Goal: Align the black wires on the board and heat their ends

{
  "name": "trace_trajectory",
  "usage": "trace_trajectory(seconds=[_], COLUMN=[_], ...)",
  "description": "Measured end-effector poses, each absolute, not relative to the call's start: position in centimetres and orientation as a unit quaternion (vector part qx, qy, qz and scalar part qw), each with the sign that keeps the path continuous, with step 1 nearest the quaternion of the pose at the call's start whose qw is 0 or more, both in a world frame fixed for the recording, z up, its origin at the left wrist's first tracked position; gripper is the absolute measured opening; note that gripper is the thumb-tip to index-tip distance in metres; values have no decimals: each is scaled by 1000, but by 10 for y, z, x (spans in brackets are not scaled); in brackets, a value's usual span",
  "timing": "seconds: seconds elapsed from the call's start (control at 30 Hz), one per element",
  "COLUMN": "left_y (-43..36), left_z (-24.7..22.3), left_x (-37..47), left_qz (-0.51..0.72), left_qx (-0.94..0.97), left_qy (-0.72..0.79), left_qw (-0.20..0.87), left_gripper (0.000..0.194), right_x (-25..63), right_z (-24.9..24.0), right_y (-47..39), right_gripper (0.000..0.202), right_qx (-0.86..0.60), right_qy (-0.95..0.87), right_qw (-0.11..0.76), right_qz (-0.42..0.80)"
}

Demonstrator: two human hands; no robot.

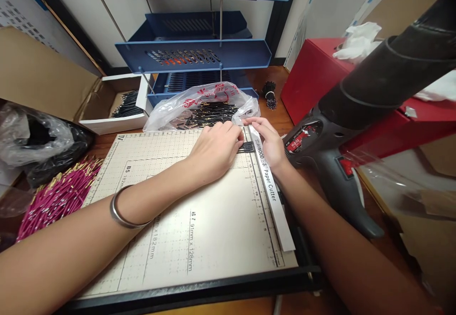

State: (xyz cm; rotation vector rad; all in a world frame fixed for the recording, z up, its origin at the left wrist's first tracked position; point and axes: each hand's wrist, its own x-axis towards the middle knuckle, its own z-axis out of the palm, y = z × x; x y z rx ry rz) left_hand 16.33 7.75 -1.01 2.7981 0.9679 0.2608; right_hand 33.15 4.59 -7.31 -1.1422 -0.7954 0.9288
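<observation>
Wooden table [278, 115], crowded; paper cutter [171, 253] is the landmark. Far left of cutter: crumpled clear plastic and a black bag [80, 139]. Against cutter's left edge: heap of magenta cords [62, 194], gold tips. Behind its back left corner: white box [107, 126] with black cords inside. Cutter board is cream, printed with grid lines and paper sizes, black front edge. Behind cutter: clear bag [162, 108] with red print, gold-tipped black cords in it; behind that, blue tiered rack [192, 54] in front of a pale wall. Left hand [218, 151] on upper right of board, metal bangle [119, 210] on its arm, fingers curled, grasping short black strips [246, 147] that lie flat beside the cutter's white bar. Right hand [269, 144] at the bar's far end, fingers bent over it; can't tell if gripping. Behind cutter's back right corner: banded black bundle [270, 95]. Right of cutter: black-and-grey tool [356, 97], then red box [313, 75] behind it, white tissue [359, 39] on top.
</observation>
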Motion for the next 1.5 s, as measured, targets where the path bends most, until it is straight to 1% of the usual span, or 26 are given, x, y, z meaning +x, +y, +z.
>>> trace_trajectory(seconds=[0.3,0.6,0.83,1.03,1.27,1.5], left_y=[75,76,73,79,87,91], left_z=[-8,-8,2,8,5,10], left_x=[158,151,143,140,140,139], left_qz=[77,83,71,71,95,87], left_qx=[941,944,953,948,943,944], left_qy=[315,300,264,260,245,239], left_qw=[93,107,132,169,206,211], left_gripper=[18,13,15,15,11,11], right_x=[334,330,333,331,329,329], right_z=[-76,-73,-74,-72,-67,-68], right_y=[46,46,45,43,40,40], right_gripper=[21,25,20,20,24,29], right_qx=[-510,-509,-505,-508,-512,-480], right_qy=[-361,-345,-358,-355,-355,-388], right_qw=[661,666,659,656,653,657], right_qz=[415,422,427,431,432,434])
